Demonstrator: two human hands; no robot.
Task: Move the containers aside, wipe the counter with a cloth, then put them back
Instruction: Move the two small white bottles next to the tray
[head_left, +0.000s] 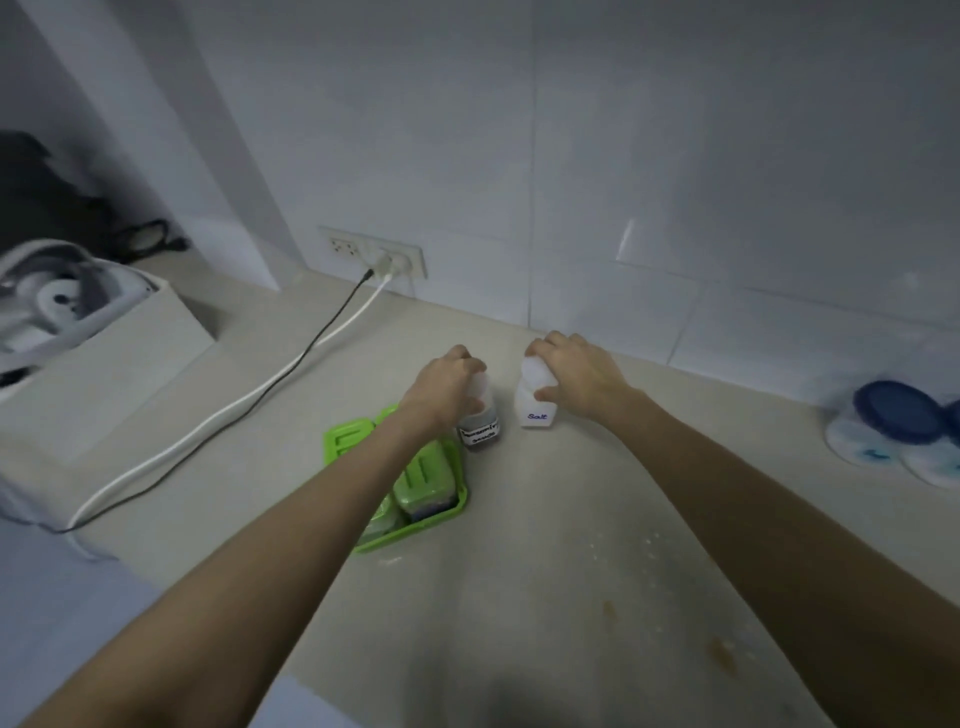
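Observation:
Two small white-capped jars stand side by side on the beige counter (545, 519) near the wall. My left hand (447, 387) grips the top of the dark-filled jar (480, 428), which has a black-and-white label. My right hand (576, 376) grips the top of the white salt jar (537, 410), marked "Salt" in blue. Both jars rest on the counter. A green tray (457, 506) with green-lidded containers (423, 475) lies just left of the dark jar, partly hidden under my left forearm. No cloth is in sight.
A black and a white cable (270, 384) run from a wall socket (374, 254) across the counter's left part. A white appliance (57, 296) sits in a recess at far left. Blue-lidded tubs (901, 421) stand at the right edge. Brown stains (722, 649) and white specks mark the near counter.

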